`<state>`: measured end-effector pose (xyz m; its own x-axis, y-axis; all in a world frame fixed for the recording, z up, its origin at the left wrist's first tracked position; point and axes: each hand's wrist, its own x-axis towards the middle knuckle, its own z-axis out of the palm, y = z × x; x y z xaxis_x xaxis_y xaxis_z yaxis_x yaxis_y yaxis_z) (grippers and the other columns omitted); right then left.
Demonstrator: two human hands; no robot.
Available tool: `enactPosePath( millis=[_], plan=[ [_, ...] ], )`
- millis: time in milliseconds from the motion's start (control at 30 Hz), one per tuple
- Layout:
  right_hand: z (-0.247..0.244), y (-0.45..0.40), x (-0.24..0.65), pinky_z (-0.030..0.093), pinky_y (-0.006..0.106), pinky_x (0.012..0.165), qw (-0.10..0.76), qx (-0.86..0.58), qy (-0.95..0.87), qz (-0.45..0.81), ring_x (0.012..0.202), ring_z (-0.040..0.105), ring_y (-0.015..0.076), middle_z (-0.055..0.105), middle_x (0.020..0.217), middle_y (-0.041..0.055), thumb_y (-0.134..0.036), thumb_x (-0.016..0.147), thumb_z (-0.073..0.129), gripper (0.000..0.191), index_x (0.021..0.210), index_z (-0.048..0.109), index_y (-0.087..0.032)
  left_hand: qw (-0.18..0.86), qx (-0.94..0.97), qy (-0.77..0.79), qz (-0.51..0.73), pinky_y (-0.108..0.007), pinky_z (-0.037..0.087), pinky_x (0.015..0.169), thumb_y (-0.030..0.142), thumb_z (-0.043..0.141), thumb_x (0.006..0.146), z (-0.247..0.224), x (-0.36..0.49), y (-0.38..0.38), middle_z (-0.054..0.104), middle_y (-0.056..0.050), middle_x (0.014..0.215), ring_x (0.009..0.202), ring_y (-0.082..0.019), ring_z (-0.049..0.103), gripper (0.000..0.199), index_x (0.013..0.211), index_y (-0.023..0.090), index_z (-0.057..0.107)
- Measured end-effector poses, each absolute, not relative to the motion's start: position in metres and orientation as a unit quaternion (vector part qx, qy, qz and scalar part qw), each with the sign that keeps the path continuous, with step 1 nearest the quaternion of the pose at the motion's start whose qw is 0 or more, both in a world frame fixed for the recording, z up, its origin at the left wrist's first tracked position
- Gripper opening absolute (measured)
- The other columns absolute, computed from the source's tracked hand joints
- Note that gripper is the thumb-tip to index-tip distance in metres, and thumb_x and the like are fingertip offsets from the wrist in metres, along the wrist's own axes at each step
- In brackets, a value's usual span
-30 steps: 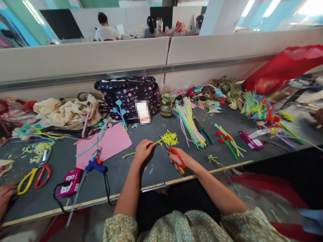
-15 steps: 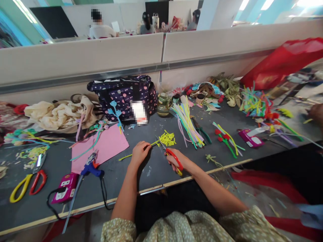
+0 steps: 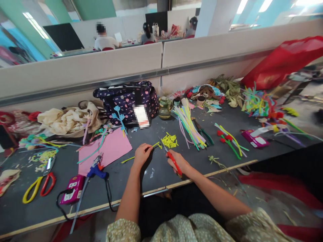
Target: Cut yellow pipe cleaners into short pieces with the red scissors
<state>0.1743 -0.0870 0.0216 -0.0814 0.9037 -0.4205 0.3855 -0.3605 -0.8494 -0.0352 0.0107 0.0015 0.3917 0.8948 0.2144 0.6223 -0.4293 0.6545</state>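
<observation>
My left hand [image 3: 143,154] pinches a yellow-green pipe cleaner [image 3: 128,160], whose short end pokes out past the fingertips to the right. My right hand [image 3: 178,162] is wrapped round the red handle of a pair of scissors [image 3: 174,162]. The blades point up and left, close beside the pipe cleaner's end; whether they touch it I cannot tell. Just beyond the blades lies a small heap of cut yellow-green pieces [image 3: 170,140]. A bundle of pastel pipe cleaners [image 3: 191,127] rests behind and to the right of my right hand.
To the left are a pink sheet [image 3: 116,146], a blue glue gun [image 3: 97,171], a purple box [image 3: 73,190] and second scissors [image 3: 41,185]. A dark patterned bag [image 3: 123,101] and a glass jar [image 3: 165,108] stand at the back. Red-tipped stems [image 3: 228,139] lie right.
The view has shifted, so the table's things sit slightly lower and further right. The scissors have turned a little in my right hand. My left hand keeps its pinch on the pipe cleaner.
</observation>
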Motion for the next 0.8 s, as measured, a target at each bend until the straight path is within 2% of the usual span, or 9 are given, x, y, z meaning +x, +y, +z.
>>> enactPosePath(
  millis=[267, 467, 567, 667, 733, 800],
  plan=[
    [0.029, -0.097, 0.18, 0.038, 0.014, 0.039, 0.251, -0.633, -0.54, 0.494, 0.038, 0.057, 0.0112, 0.05, 0.044, -0.0093, -0.022, 0.079, 0.044, 0.029, 0.106, 0.054, -0.019, 0.267, 0.765, 0.481, 0.336, -0.027, 0.045, 0.073, 0.032, 0.056, 0.088, 0.0, -0.035, 0.011, 0.067, -0.002, 0.081, 0.077, -0.014, 0.06, 0.02, 0.083, 0.019, 0.07],
    [0.026, -0.102, 0.191, 0.04, 0.015, 0.04, 0.252, -0.646, -0.549, 0.466, 0.039, 0.057, 0.0111, 0.056, 0.045, -0.0054, -0.028, 0.08, 0.045, 0.016, 0.087, 0.056, -0.018, 0.244, 0.785, 0.475, 0.315, -0.027, 0.044, 0.074, 0.03, 0.055, 0.088, 0.003, -0.033, 0.008, 0.066, -0.003, 0.08, 0.079, -0.015, 0.059, 0.018, 0.083, 0.02, 0.07],
    [0.023, -0.103, 0.19, 0.044, 0.018, 0.041, 0.278, -0.63, -0.496, 0.529, 0.042, 0.06, 0.0126, 0.061, 0.055, -0.0046, -0.026, 0.076, 0.048, 0.027, 0.101, 0.055, -0.018, 0.232, 0.796, 0.466, 0.309, -0.028, 0.044, 0.075, 0.029, 0.054, 0.089, 0.004, -0.032, 0.006, 0.066, -0.003, 0.081, 0.082, -0.016, 0.059, 0.018, 0.085, 0.021, 0.07],
    [0.024, -0.104, 0.186, 0.05, 0.021, 0.048, 0.316, -0.615, -0.405, 0.598, 0.06, 0.07, 0.0172, 0.061, 0.067, -0.0045, -0.022, 0.07, 0.051, 0.048, 0.118, 0.047, -0.02, 0.23, 0.797, 0.461, 0.316, -0.029, 0.044, 0.077, 0.03, 0.053, 0.09, 0.006, -0.032, 0.005, 0.067, -0.003, 0.083, 0.083, -0.016, 0.059, 0.019, 0.086, 0.021, 0.07],
    [0.027, -0.104, 0.185, 0.051, 0.021, 0.053, 0.314, -0.61, -0.395, 0.611, 0.072, 0.072, 0.0185, 0.061, 0.071, -0.0035, -0.021, 0.069, 0.053, 0.048, 0.117, 0.047, -0.021, 0.23, 0.797, 0.457, 0.32, -0.029, 0.044, 0.077, 0.031, 0.053, 0.09, 0.007, -0.032, 0.004, 0.067, -0.003, 0.083, 0.082, -0.016, 0.059, 0.02, 0.087, 0.021, 0.07],
    [0.031, -0.104, 0.185, 0.05, 0.019, 0.053, 0.288, -0.615, -0.416, 0.605, 0.074, 0.071, 0.018, 0.062, 0.071, -0.0027, -0.021, 0.069, 0.054, 0.039, 0.109, 0.051, -0.021, 0.232, 0.796, 0.454, 0.327, -0.029, 0.044, 0.077, 0.032, 0.053, 0.09, 0.008, -0.032, 0.004, 0.067, -0.003, 0.083, 0.082, -0.016, 0.059, 0.02, 0.086, 0.021, 0.069]
  ],
)
